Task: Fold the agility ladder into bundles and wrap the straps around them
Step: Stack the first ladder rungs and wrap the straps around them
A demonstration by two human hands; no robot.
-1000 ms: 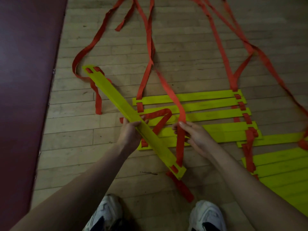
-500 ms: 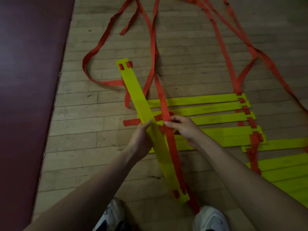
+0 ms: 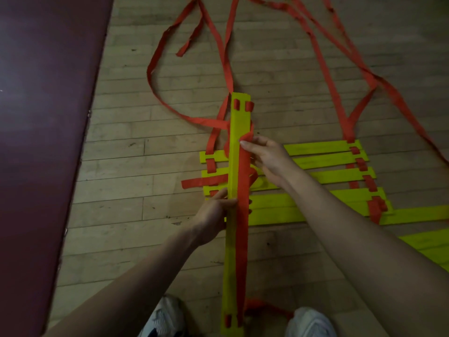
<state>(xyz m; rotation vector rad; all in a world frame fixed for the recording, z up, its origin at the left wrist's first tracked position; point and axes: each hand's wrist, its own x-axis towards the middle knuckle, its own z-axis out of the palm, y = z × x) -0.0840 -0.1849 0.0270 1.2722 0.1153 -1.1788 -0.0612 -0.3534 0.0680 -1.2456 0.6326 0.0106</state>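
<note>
Now that the yellow rung [image 3: 232,251] has swung round from its slant of a second ago, it points straight away from the person, near end down between the shoes [image 3: 165,318] and far end out over the tangle. It's held up off the boards, crossing over the left end of the flat rungs [image 3: 315,150] that lie side by side on the floor.

The other change is the red strap [image 3: 243,239]. Before, it hung in a loose loop off to the side; now it lies flat along the right half of the rung for most of its length. So this reads to me as the wrapping step getting going, with the strap lined up on the rung first.

The left hand [image 3: 212,215] grips the rung's left edge about midway, thumb on top. The fingers underneath are hidden, so I can't tell how they lie. The right hand [image 3: 267,158] has slid further up toward the far end, and its fingertips [image 3: 244,143] pinch a bunched fold of strap against the rung's right edge.

Plenty left to do though. The loose straps [image 3: 151,76] sprawl in big loops across the wooden floor [image 3: 145,166] beyond, and nothing looks bundled yet. A dark red mat [image 3: 43,117] runs along the left side.
</note>
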